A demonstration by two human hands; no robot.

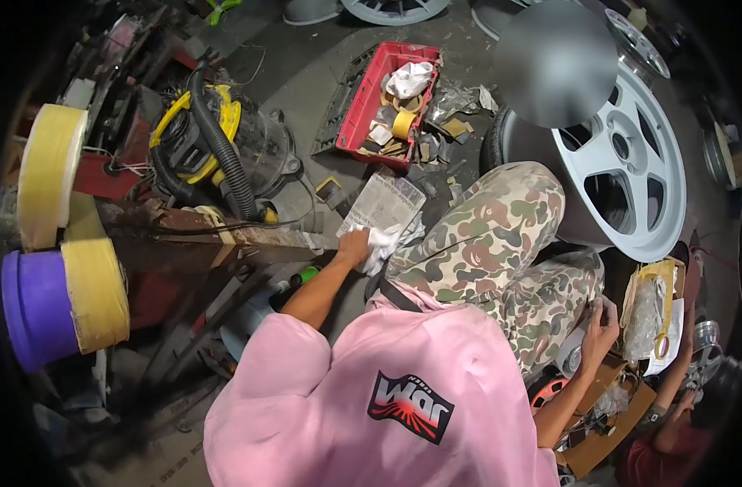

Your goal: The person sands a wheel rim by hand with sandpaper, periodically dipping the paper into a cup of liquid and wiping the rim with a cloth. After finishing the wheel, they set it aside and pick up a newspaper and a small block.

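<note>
My left hand [355,247] is closed on a crumpled white cloth [377,250], low beside a sheet of newspaper [384,203] on the floor. To the right of my knees, my right hand [603,323] is raised with its fingers curled together; whatever may be between them is too small to make out. Just below that hand stands a round tin [571,354]. A pale grey five-spoke wheel rim [663,174] leans in front of my camouflage-clad legs [484,235].
Ahead sits a red crate [359,122] of tape and scraps. A yellow-and-black vacuum [217,130] and tape rolls [50,174] are left. Cardboard boxes [602,442] lie right, near another person's arm [675,365] and a shiny wheel [703,365]. A blurred disc hides part of the rim.
</note>
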